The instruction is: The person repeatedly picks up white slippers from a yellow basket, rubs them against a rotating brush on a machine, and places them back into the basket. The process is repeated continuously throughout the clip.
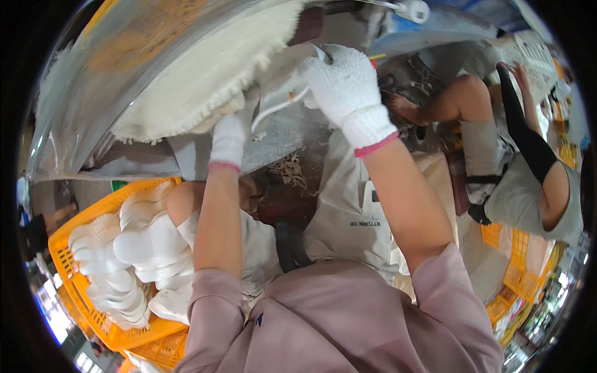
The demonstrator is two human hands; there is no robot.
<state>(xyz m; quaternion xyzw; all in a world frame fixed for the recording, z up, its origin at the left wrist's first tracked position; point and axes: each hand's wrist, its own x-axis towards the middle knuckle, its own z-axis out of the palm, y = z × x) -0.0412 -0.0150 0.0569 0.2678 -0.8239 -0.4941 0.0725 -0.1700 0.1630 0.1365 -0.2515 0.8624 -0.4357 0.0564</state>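
Note:
Both my hands wear white knit gloves with pink cuffs. A pale, curved piece, which looks like a shoe sole, is held between them against the edge of a large cream buffing wheel with a frayed rim. My left hand is closed at the lower left end of the piece, close under the wheel; its fingertips are mostly hidden. My right hand grips the upper right end, its fingers curled around it. A thin white raised edge shows along the near side of the piece.
A clear plastic hood covers the wheel. On my left, a yellow crate holds several stacks of white sole-shaped pieces. Pale shavings lie below. At right sits another person, near more yellow crates.

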